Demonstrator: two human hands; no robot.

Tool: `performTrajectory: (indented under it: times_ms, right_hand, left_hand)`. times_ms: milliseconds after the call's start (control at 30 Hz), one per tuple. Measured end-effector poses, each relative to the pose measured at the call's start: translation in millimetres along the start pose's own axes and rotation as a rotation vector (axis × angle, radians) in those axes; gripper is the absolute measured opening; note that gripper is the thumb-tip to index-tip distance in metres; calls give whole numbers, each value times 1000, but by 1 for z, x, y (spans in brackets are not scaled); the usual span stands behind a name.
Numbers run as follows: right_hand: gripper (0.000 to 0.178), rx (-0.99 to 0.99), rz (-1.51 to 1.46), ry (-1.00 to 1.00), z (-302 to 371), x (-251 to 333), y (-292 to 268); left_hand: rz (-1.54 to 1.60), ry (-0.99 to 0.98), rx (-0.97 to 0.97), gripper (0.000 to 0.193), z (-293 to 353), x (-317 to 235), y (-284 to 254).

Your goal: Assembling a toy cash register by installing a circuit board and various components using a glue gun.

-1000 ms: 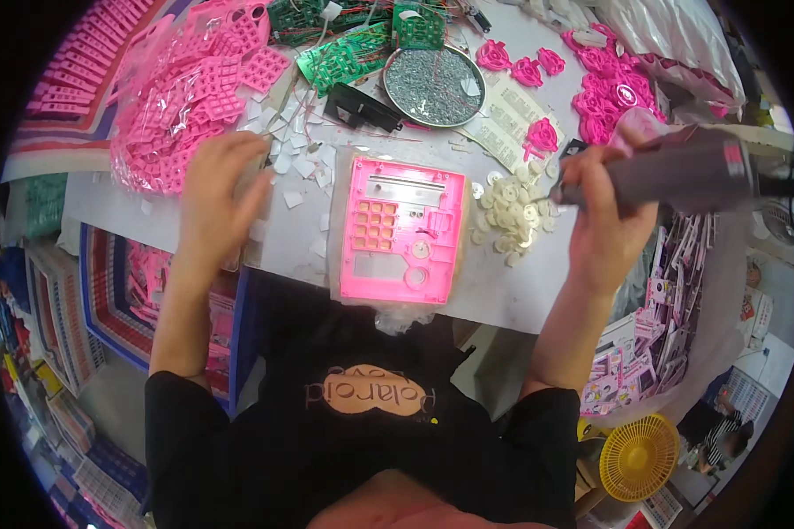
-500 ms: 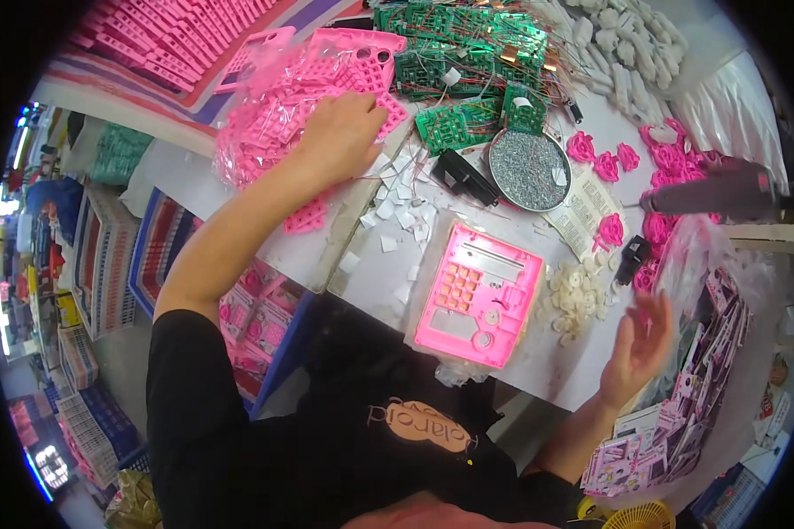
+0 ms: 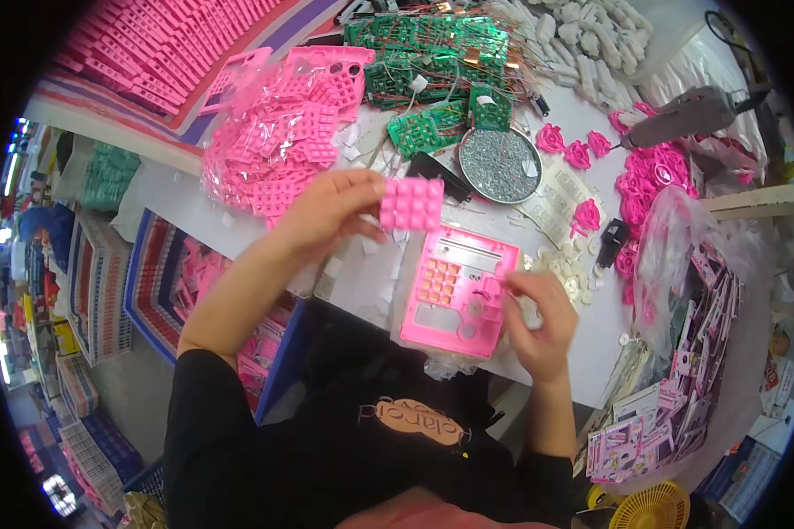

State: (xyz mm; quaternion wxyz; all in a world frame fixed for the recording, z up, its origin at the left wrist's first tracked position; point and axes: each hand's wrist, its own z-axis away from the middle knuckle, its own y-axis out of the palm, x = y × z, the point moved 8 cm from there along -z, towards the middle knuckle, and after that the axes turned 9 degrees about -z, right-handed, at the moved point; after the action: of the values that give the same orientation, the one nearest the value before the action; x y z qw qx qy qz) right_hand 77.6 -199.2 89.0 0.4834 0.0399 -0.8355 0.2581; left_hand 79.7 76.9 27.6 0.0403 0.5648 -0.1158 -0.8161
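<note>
My left hand [image 3: 340,210] pinches a pink keypad [image 3: 412,204] with rows of raised buttons, held in the air just above and left of a pink plastic casing [image 3: 450,331]. The casing lies open side up on the table, with a grid of square holes, a long slot and round openings. At the casing's right edge is my right hand [image 3: 543,317], its fingers bent and thumb apart; whether its fingertips touch the edge or hold something small cannot be made out. Behind my left hand, a clear bag of pink keypads [image 3: 273,145] lies on the table.
Green circuit boards [image 3: 432,53] with wires pile up at the back, beside a round dish of small screws [image 3: 501,167]. An electric screwdriver [image 3: 679,119] hangs at the right over pink rose-shaped parts [image 3: 657,172]. Whitish discs [image 3: 569,269] and a black part [image 3: 612,242] lie right of the casing.
My left hand has come from the bag toward the casing and now holds a keypad. My right hand has moved left to the casing's edge. The view has shifted slightly.
</note>
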Motion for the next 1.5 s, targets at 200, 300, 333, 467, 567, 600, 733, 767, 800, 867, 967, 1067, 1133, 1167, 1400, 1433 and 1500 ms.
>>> performTrajectory:
  times_ms: [200, 300, 333, 467, 567, 600, 733, 767, 800, 867, 967, 1067, 1133, 1167, 1400, 1433, 1500]
  right_hand:
    - [50, 14, 122, -369, -20, 19, 41]
    - [53, 66, 125, -366, -18, 29, 50]
    - [52, 89, 159, -347, -11, 38, 51]
    - [42, 315, 189, -230, -8, 44, 71]
    - [29, 220, 0, -90, -10, 33, 52]
    - [27, 254, -77, 53, -8, 19, 51]
    - [20, 306, -204, 456, 3, -34, 61]
    - [18, 301, -195, 515, 4, -47, 67]
    - [18, 269, -175, 508, 1, -54, 69]
    - [20, 209, -138, 488, -5, -64, 71]
    - [23, 252, -40, 397, -8, -60, 74]
    - [28, 180, 172, 199, -13, -37, 64]
    - [32, 157, 269, 31, -13, -15, 61]
    - [34, 176, 281, -57, -12, -4, 62]
    - [97, 697, 536, -28, 29, -7, 112]
    - [99, 730, 544, -18, 31, -9, 114]
    - [105, 782, 577, -14, 36, -11, 118]
  left_hand:
    - [384, -148, 179, 31, 23, 39, 63]
    - [319, -189, 140, 27, 33, 52, 70]
    - [295, -198, 106, 27, 36, 55, 71]
    - [132, -111, 136, 22, 49, 64, 77]
    - [-73, 0, 216, 18, 64, 53, 74]
    - [-198, 56, 152, 18, 66, 49, 65]
    - [-440, 155, -19, 19, 64, 50, 36]
    - [-473, 167, -28, 19, 61, 51, 35]
    - [-505, 179, -38, 18, 59, 50, 34]
    - [-565, 222, -43, 18, 57, 48, 35]
    - [-595, 239, -64, 16, 56, 50, 30]
    - [-640, 256, -100, 15, 58, 44, 23]
    - [-673, 278, -128, 14, 58, 35, 19]
    - [-683, 291, -143, 14, 59, 31, 18]
    - [-764, 414, -126, 12, 45, -3, 26]
    - [-836, 444, -150, 12, 42, -15, 21]
    - [-974, 499, -194, 11, 31, -43, 10]
